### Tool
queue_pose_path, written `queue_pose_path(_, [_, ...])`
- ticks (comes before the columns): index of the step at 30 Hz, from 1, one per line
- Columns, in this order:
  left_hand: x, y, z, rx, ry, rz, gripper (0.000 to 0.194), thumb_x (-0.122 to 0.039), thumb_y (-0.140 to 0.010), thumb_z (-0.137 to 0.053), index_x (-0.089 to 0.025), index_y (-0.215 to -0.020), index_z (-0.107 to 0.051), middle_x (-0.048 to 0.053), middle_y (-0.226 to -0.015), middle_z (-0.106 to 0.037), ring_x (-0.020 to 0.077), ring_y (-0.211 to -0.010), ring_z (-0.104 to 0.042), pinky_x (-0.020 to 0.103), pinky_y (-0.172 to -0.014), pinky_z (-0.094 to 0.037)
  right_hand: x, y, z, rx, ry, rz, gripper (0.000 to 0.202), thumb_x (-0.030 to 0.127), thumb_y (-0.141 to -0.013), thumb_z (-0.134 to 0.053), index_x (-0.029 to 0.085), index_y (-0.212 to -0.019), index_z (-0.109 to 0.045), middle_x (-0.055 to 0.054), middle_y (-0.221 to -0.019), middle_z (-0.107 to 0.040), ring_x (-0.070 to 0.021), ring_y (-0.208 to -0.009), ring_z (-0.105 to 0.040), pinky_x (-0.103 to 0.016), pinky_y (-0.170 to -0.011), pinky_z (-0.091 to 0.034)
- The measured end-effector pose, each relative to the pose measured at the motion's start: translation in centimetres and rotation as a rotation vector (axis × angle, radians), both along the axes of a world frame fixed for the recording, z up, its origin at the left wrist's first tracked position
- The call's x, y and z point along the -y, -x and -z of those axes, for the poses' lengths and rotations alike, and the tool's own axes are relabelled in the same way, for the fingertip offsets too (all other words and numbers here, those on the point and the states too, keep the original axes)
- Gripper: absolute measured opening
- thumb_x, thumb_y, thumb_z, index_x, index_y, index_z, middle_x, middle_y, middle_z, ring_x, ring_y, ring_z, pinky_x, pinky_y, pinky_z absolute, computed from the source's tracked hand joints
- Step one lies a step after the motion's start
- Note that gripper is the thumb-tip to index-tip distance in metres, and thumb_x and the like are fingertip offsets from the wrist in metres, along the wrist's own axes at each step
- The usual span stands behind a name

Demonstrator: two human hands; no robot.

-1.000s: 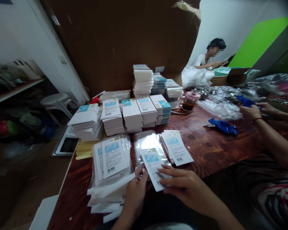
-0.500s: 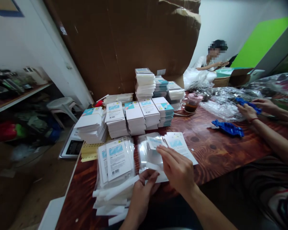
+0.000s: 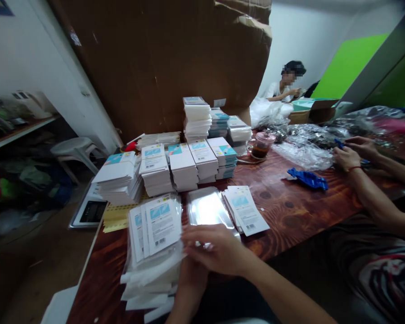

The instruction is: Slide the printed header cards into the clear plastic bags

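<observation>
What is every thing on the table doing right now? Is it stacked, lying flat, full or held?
Right hand: reaching left over the bagged cards pile, fingers spread.
Left hand: mostly hidden under the right hand.
Bagged cards pile: messy, fanned out.
Clear sleeves: lying flat.
Loose cards: small fanned pile.
Card stacks: neat, upright.
Glass cup: lidded, holding dark liquid.
Blue item: lying on the table.

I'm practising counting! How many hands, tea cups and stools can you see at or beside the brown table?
Hands: 4 (camera wearer's left hand and right hand, plus the co-worker's hands)
Tea cup: 1
Stool: 1
Total: 6
</observation>
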State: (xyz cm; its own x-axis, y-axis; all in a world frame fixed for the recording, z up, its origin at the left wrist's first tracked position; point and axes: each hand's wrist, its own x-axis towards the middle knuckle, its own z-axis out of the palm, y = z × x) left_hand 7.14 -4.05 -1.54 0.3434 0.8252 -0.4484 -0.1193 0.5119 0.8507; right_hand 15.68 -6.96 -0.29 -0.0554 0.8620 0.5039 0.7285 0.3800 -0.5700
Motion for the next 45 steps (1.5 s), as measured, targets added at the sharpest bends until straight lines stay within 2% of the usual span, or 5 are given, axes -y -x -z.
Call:
queue_pose_path(5, [0.8, 2.0, 1.6, 0.024, 0.068, 0.124, 0.078, -0.030, -0.073, -0.071, -0.029, -0.140, -0.031, 0.006, -0.104, -0.065, 0.0235, -0.100, -0.063, 0.035, -0.086, -0.053, 6.6, -9.9, 1.0, 0.186, 0.361, 0.240, 0.089, 0.025, -0.061, -0.080, 0.022, -0.139, -0.038, -0.012, -0.144, -0.036, -0.0332, -0.133, -0.030, -0.051, -0.105, -0.034])
queue_pose_path(10, [0.4, 1.9, 1.5, 0.069, 0.103, 0.144, 0.069, -0.029, -0.077, -0.067, -0.027, -0.139, -0.037, 0.007, -0.123, -0.058, 0.0230, -0.113, -0.057, 0.033, -0.092, -0.051, 8.8, -14.9, 1.5, 0.200, 0.499, 0.166, 0.049, 0.026, -0.080, -0.064, 0.028, -0.128, -0.054, -0.005, -0.127, -0.057, -0.0283, -0.113, -0.057, -0.042, -0.095, -0.048])
queue_pose_path(22, [0.7, 1.8, 1.4, 0.009, 0.064, 0.113, 0.083, -0.028, -0.078, -0.067, -0.032, -0.146, -0.017, 0.008, -0.121, -0.056, 0.0223, -0.113, -0.057, 0.034, -0.092, -0.051, 10.2, -10.4, 4.0, 0.465, -0.135, 0.560, 0.042, 0.005, -0.085, -0.044, 0.020, -0.120, -0.059, -0.007, -0.115, -0.066, -0.0215, -0.107, -0.062, -0.036, -0.094, -0.049])
queue_pose_path(37, [0.0, 2.1, 3.0, 0.040, 0.045, 0.207, 0.046, -0.031, -0.077, -0.067, -0.020, -0.121, -0.056, 0.009, -0.127, -0.054, 0.0240, -0.114, -0.055, 0.034, -0.093, -0.050, 8.2, -14.5, 0.6, 0.102, 0.663, 0.201, 0.058, 0.047, -0.064, -0.075, 0.023, -0.116, -0.063, -0.007, -0.113, -0.067, -0.0275, -0.098, -0.063, -0.036, -0.085, -0.051])
queue_pose_path(45, [-0.1, 2.5, 3.0, 0.074, 0.124, 0.217, 0.043, -0.022, -0.077, -0.066, -0.022, -0.119, -0.059, 0.006, -0.125, -0.055, 0.0197, -0.109, -0.058, 0.033, -0.095, -0.049, 7.6, -14.7, 0.4, 0.160, 0.570, 0.198, 0.035, 0.038, -0.088, -0.049, 0.022, -0.114, -0.065, -0.005, -0.098, -0.072, -0.0211, -0.079, -0.068, -0.030, -0.072, -0.053])
